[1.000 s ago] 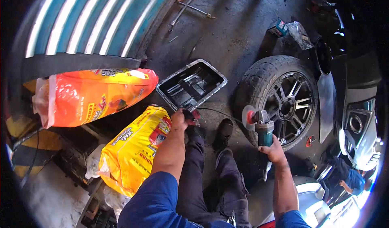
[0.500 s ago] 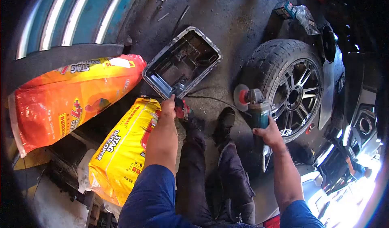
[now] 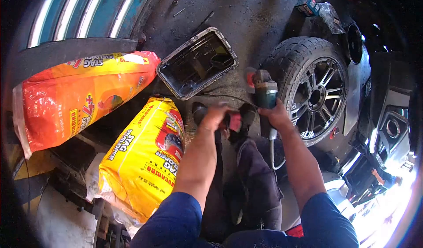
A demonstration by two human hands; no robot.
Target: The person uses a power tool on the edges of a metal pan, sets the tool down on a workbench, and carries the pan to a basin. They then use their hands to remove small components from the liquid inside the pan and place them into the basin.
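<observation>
My right hand is wrapped round the teal body of an angle grinder. Its round disc with a red centre points away from me, and a grey cord hangs from the rear end. In my left hand, smeared by motion, is a small red-and-dark object, whose kind I cannot tell. The left hand is over my legs, just nearer to me than a metal oil pan on the floor. The pan is rectangular, with bolt holes round its flange and a dark inside.
A wheel with a tyre lies on the right. An orange sack and a yellow sack are on the left. Beyond are a small box, a plastic bag and metal rods. A cable crosses the floor. Another person is far right.
My left hand has drawn back from the pan's near edge toward the middle, carrying the red-and-dark object. The right hand has brought the grinder a little left and away from me.
</observation>
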